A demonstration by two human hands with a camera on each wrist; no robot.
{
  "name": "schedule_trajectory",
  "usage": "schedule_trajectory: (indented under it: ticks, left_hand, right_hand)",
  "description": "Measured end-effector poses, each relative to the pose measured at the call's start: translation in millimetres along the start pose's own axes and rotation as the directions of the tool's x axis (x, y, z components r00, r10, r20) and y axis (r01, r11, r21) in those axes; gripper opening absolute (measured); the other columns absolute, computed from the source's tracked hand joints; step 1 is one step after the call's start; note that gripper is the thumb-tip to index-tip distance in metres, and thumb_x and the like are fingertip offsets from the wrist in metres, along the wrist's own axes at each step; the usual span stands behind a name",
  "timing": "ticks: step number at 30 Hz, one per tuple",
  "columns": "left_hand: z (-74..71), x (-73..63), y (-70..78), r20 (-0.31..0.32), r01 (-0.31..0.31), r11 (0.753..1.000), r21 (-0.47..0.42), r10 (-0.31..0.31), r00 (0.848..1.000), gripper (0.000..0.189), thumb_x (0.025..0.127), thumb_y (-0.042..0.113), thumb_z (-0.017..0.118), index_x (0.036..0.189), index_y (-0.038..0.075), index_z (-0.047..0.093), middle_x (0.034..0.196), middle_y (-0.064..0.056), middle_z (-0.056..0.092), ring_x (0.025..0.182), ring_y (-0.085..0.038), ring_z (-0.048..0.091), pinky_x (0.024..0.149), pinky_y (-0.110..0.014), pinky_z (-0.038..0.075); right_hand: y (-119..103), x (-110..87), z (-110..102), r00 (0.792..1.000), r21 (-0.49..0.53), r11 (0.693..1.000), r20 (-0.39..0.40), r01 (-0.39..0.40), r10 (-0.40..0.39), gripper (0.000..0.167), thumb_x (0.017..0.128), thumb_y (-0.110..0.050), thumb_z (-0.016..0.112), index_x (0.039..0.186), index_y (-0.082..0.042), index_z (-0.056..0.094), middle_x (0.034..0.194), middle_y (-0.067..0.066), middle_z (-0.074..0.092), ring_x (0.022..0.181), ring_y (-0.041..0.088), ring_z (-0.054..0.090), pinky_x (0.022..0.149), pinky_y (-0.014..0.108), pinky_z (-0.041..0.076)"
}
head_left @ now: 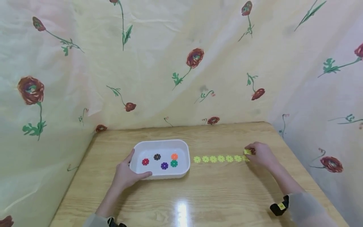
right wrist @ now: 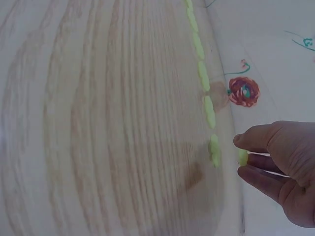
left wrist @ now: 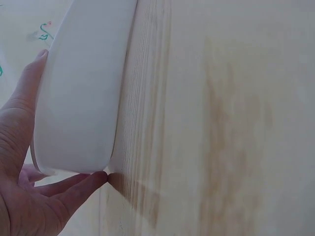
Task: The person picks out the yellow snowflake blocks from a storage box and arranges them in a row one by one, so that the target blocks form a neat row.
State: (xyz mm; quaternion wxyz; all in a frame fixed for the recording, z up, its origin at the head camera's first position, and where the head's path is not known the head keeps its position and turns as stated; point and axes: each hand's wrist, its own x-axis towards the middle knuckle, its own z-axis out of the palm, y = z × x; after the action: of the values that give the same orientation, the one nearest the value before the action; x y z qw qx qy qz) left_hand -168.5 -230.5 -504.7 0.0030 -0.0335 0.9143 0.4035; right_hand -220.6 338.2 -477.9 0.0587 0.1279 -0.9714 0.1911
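Note:
A white plastic tray (head_left: 167, 147) sits left of centre on the wooden table. My left hand (head_left: 124, 174) grips its left end, thumb along the near side and fingers at the far left corner; the left wrist view shows the tray wall (left wrist: 83, 88) between thumb and fingers. To the right runs a straight row of several yellow flower-shaped plastic discs (head_left: 221, 158). At the row's right end my right hand (head_left: 263, 154) pinches another yellow flower disc (right wrist: 243, 157) between thumb and fingertips, just above the table.
Inside the tray lie single flower discs: red (head_left: 145, 161), black (head_left: 157, 156), purple (head_left: 164, 165), orange (head_left: 174, 156) and green (head_left: 174, 163). Flower-printed cloth (head_left: 158, 69) hangs behind the table and along both sides. Each wrist wears a black strap (head_left: 279, 206).

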Motion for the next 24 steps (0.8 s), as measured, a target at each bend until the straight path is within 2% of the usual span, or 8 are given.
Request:
schedule_trajectory:
  ticks: [8, 18, 24]
  left_hand:
    - [-2.3, 1.2, 2.4, 0.009, 0.0, 1.0, -0.006, 0.0, 1.0, 0.135, 0.069, 0.057, 0.097, 0.17, 0.006, 0.023, 0.17, -0.027, 0.035, 0.153, -0.047, 0.042, 0.119, -0.057, 0.044]
    - [1.5, 0.3, -2.3, 0.011, -0.011, 1.0, -0.003, 0.011, 1.0, 0.135, 0.067, 0.056, 0.098, 0.169, 0.006, 0.024, 0.17, -0.027, 0.035, 0.153, -0.048, 0.042, 0.12, -0.058, 0.043]
    - [-2.7, 0.8, -0.2, 0.011, -0.007, 1.0, -0.009, 0.007, 1.0, 0.135, 0.069, 0.056, 0.098, 0.169, 0.006, 0.023, 0.17, -0.027, 0.035, 0.154, -0.047, 0.042, 0.119, -0.057, 0.044]
  right_hand:
    - [11.2, -8.3, -0.1, 0.999, -0.017, 1.0, -0.023, -0.024, 0.023, 0.025, 0.082, -0.004, 0.08, 0.104, 0.008, 0.077, 0.095, 0.025, 0.075, 0.082, 0.034, 0.073, 0.074, 0.051, 0.062]
    - [17.7, -18.4, 3.7, 0.999, -0.039, 0.998, -0.003, -0.039, 0.039, 0.023, 0.082, -0.002, 0.079, 0.103, 0.008, 0.078, 0.093, 0.022, 0.076, 0.08, 0.03, 0.072, 0.074, 0.048, 0.062]
    - [20.5, -18.4, 3.9, 0.998, -0.037, 0.998, 0.026, -0.051, 0.052, 0.022, 0.085, -0.002, 0.079, 0.104, 0.009, 0.076, 0.09, 0.018, 0.075, 0.079, 0.026, 0.068, 0.071, 0.043, 0.058]
